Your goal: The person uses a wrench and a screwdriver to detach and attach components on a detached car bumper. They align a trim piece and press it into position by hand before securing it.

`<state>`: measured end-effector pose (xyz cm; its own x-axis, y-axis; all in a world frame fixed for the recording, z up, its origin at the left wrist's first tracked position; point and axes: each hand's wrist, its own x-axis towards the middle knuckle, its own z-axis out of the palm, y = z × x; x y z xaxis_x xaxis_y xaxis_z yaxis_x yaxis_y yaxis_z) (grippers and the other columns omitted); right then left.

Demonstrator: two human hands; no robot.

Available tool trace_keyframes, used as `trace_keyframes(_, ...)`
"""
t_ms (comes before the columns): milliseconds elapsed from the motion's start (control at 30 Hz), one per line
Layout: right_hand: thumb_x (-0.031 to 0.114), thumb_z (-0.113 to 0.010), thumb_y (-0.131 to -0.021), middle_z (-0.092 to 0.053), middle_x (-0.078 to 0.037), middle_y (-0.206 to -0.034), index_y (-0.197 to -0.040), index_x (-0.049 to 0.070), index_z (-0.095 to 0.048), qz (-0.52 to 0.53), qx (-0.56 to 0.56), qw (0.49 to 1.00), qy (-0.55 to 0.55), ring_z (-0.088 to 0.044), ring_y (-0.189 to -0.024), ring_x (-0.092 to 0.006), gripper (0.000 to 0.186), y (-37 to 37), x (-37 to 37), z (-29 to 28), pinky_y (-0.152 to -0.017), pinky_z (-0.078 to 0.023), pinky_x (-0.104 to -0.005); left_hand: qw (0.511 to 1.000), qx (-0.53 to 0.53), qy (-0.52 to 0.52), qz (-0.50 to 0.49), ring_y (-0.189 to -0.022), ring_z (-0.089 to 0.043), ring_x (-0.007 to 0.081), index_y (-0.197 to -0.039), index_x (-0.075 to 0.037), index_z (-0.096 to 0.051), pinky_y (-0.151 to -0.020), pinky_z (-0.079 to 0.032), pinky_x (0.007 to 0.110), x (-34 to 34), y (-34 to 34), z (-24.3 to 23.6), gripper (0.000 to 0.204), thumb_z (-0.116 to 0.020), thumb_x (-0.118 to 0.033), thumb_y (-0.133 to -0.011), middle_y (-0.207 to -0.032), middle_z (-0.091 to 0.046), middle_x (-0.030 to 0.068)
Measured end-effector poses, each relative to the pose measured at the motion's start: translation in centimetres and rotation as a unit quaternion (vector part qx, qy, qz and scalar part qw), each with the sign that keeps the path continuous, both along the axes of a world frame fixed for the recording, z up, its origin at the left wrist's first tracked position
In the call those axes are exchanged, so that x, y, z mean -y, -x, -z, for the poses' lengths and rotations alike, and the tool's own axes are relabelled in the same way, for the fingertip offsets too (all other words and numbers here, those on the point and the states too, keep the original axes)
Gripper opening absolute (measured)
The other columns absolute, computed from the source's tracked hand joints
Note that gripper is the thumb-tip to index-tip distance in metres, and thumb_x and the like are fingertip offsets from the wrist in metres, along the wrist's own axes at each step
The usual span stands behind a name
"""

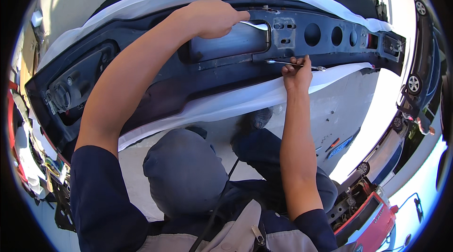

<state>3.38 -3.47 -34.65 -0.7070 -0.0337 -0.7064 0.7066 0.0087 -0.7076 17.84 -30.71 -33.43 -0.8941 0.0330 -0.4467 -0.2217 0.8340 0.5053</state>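
Observation:
A long dark vehicle panel (222, 66), shaped like a bumper, lies across in front of me with cut-outs and round holes. My left hand (214, 18) reaches over it to the far edge of the large rectangular opening. Its fingers are curled, and whatever they may hold is hidden. Between the fingertips of my right hand (297, 73) is a thin silver wrench (319, 68), held level above the panel's near edge. The wrench touches no fastener that I can make out. A bracket with slots (284, 33) sits beyond the right hand.
White sheeting (207, 110) lies under and around the panel. On the floor at the right are an orange-handled tool (333, 144) and a blue flat item (343, 147). Parked cars (422, 58) stand farther right, a red vehicle part (375, 219) at the lower right.

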Motion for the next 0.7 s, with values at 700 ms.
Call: trace_keyframes(700,0.033,-0.059,-0.107,-0.051,-0.007,-0.076,-0.073,0.006,-0.046,-0.164,-0.157,0.974,-0.008,-0.042,-0.062,-0.0164,0.045,-5.0,1.0,-0.3,-0.058,-0.038,-0.0323,1.000,-0.014,0.005,-0.010,-0.087,-0.071,0.0380,-0.142,-0.016,-0.052,-0.078,-0.056,0.051,1.2,0.1,0.7,0.045,-0.057,-0.012,-0.097,-0.092,-0.073,0.0186)
